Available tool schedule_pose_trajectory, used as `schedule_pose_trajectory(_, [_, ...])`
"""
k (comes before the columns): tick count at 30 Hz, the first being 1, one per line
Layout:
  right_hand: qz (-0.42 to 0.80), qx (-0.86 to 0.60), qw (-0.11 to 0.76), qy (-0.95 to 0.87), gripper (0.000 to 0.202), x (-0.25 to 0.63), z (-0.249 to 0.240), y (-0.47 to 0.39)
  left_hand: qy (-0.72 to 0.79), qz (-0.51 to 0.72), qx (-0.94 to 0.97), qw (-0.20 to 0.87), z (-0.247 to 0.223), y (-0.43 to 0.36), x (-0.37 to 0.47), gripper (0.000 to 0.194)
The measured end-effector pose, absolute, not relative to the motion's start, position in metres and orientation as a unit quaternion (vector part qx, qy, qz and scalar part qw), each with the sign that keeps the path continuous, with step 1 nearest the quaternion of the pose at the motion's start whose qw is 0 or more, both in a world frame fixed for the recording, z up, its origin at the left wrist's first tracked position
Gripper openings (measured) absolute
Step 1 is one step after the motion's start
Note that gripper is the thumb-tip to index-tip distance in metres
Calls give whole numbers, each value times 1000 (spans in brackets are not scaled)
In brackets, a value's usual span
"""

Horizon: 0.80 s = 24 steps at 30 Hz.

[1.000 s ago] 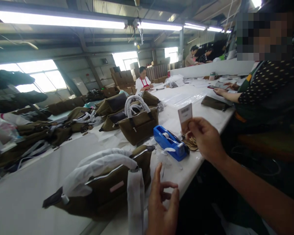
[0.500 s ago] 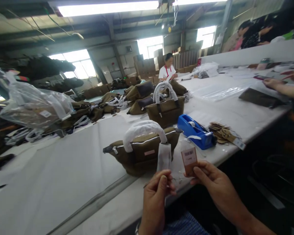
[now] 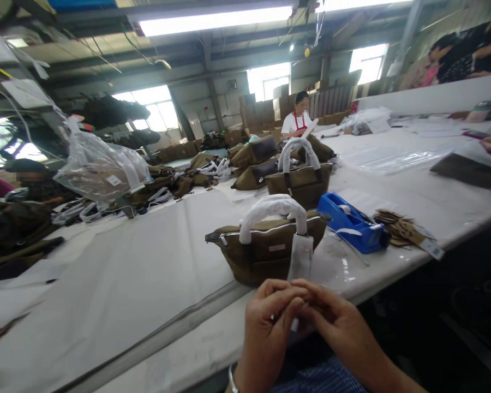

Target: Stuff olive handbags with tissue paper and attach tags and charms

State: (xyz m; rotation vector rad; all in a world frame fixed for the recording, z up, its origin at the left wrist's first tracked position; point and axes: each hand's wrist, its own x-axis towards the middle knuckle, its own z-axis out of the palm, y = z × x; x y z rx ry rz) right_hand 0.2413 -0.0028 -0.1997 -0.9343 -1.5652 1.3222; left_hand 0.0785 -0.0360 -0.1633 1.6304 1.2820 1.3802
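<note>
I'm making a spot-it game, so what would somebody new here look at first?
Probably the bright blue tape dispenser on the white table, just right of the nearest olive bag. That bag is striking too, standing upright with its handles wrapped in white. In front of it, the left hand and right hand meet low in the picture.

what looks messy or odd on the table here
The brown tags look untidy, lying in a loose, fanned pile right of the blue tape dispenser, one white label jutting out; nothing seems plainly spilled or damaged.
</note>
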Motion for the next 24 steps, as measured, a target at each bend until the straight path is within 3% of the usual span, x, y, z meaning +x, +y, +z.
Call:
schedule_pose_trajectory(3, [567, -407, 426, -575, 37, 237, -191, 15, 515, 525, 623, 267, -158, -29, 55, 21])
schedule_pose_trajectory(8, [399, -467, 447, -651, 33, 229, -164, 66, 589, 563, 570, 106, -147, 12, 3, 24])
schedule_pose_trajectory(13, [220, -467, 422, -745, 15, 192, -145, 95, 552, 476, 653, 208, -129, 48, -20, 29])
schedule_pose_trajectory(18, [253, -411, 404, -777, 17, 163, -139, 102, 522, 390, 725, 222, -113, 56, -29, 37])
schedule_pose_trajectory(24, [371, -316, 387, -783, 31, 161, -137, 108, 488, 293, 816, 99, -101, 58, -33, 34])
